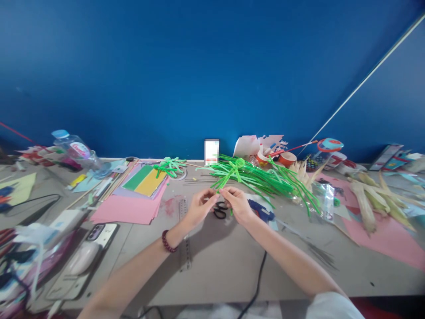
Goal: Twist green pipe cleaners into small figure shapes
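My left hand (pixel 202 205), with a dark red bead bracelet (pixel 168 241) on its wrist, pinches a small green pipe cleaner piece (pixel 218 191) near the middle of the table. My right hand (pixel 236 203) meets it from the other side, its fingers closed on the same green piece. A short green end shows below the right fingers. Black scissors (pixel 220 210) lie between and beneath the hands, partly hidden. Just behind the hands is a pile of green pipe cleaners (pixel 259 177), with a looped light green shape (pixel 236 167) on its left part.
A clear ruler (pixel 184 235) and pink paper (pixel 128 208) lie left; a phone (pixel 83 261) and bottle (pixel 78 150) stand farther out. A blue glue gun (pixel 262 210) sits right, its cord crossing the front edge. Corn husks (pixel 368 204) lie far right.
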Demonstrator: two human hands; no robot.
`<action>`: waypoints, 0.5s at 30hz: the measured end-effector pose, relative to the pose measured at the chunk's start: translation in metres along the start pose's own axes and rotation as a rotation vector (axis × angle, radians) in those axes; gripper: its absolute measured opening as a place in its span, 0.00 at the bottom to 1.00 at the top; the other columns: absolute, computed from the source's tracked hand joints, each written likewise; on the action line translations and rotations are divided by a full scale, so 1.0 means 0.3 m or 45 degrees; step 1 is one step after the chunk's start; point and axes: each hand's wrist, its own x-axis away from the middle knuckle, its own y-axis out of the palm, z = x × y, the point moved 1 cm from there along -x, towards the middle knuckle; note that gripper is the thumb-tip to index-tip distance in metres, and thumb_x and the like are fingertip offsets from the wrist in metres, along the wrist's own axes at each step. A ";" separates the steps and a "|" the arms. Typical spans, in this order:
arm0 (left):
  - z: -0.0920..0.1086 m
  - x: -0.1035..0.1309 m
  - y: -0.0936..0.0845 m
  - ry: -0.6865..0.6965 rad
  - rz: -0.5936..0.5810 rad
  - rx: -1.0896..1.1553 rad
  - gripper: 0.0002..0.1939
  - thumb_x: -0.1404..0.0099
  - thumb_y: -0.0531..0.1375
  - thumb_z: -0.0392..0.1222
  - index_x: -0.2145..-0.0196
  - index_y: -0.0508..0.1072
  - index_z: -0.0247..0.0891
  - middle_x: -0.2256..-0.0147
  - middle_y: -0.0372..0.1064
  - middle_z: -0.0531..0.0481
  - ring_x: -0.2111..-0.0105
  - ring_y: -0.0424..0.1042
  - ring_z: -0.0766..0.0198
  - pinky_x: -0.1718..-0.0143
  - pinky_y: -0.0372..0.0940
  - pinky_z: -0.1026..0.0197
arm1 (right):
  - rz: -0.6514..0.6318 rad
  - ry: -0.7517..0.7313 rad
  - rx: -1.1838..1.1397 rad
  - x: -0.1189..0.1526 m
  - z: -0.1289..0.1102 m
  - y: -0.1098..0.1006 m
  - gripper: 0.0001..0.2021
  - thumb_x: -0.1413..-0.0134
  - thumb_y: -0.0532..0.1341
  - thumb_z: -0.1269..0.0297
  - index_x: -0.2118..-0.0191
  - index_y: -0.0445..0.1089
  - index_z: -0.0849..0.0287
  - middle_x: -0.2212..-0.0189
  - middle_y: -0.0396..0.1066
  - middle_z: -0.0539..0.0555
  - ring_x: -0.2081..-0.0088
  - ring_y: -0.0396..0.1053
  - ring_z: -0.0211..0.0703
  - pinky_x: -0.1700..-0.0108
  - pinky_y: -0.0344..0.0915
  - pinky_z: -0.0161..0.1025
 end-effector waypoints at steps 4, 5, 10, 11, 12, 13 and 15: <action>0.021 0.013 -0.010 0.322 0.160 -0.426 0.06 0.48 0.66 0.42 0.72 0.75 0.40 0.70 0.68 0.50 0.72 0.63 0.65 0.70 0.57 0.66 | 0.073 -0.027 0.096 0.004 0.001 0.003 0.15 0.63 0.68 0.52 0.78 0.69 0.61 0.83 0.61 0.46 0.83 0.48 0.28 0.82 0.42 0.31; 0.021 0.015 -0.012 0.356 0.152 -0.482 0.05 0.48 0.66 0.42 0.71 0.75 0.41 0.70 0.68 0.50 0.71 0.64 0.64 0.68 0.57 0.66 | 0.080 -0.042 0.119 0.005 0.004 0.003 0.15 0.63 0.68 0.52 0.78 0.70 0.61 0.83 0.61 0.46 0.83 0.48 0.29 0.82 0.42 0.31; 0.008 0.016 -0.021 0.433 0.188 -0.611 0.04 0.43 0.62 0.42 0.70 0.75 0.42 0.68 0.69 0.47 0.65 0.66 0.61 0.63 0.58 0.65 | 0.074 -0.014 0.126 0.008 0.027 0.001 0.16 0.61 0.67 0.51 0.77 0.69 0.60 0.87 0.52 0.42 0.83 0.43 0.28 0.82 0.40 0.31; 0.008 0.016 -0.021 0.447 0.194 -0.670 0.05 0.41 0.60 0.43 0.69 0.75 0.41 0.68 0.69 0.47 0.66 0.66 0.61 0.63 0.58 0.64 | 0.062 -0.012 0.130 0.008 0.029 0.000 0.16 0.60 0.66 0.51 0.76 0.69 0.61 0.87 0.51 0.42 0.83 0.43 0.28 0.82 0.40 0.31; 0.010 0.015 -0.021 0.458 0.191 -0.735 0.06 0.40 0.59 0.43 0.69 0.74 0.40 0.68 0.69 0.47 0.67 0.66 0.62 0.65 0.58 0.64 | 0.043 -0.016 0.142 0.008 0.031 0.000 0.16 0.59 0.66 0.51 0.76 0.70 0.61 0.86 0.51 0.42 0.83 0.43 0.28 0.82 0.40 0.31; 0.012 0.014 -0.020 0.459 0.179 -0.788 0.07 0.39 0.57 0.43 0.69 0.73 0.39 0.68 0.69 0.48 0.68 0.66 0.63 0.67 0.58 0.64 | 0.022 -0.028 0.156 0.007 0.031 0.000 0.16 0.58 0.65 0.51 0.75 0.70 0.61 0.86 0.52 0.43 0.83 0.44 0.28 0.82 0.40 0.31; 0.017 0.010 -0.017 0.413 0.134 -0.792 0.09 0.37 0.55 0.43 0.70 0.71 0.38 0.71 0.68 0.49 0.71 0.65 0.65 0.71 0.58 0.65 | -0.011 -0.067 0.179 0.006 0.029 0.001 0.15 0.57 0.65 0.52 0.73 0.72 0.62 0.84 0.55 0.44 0.83 0.45 0.28 0.81 0.41 0.31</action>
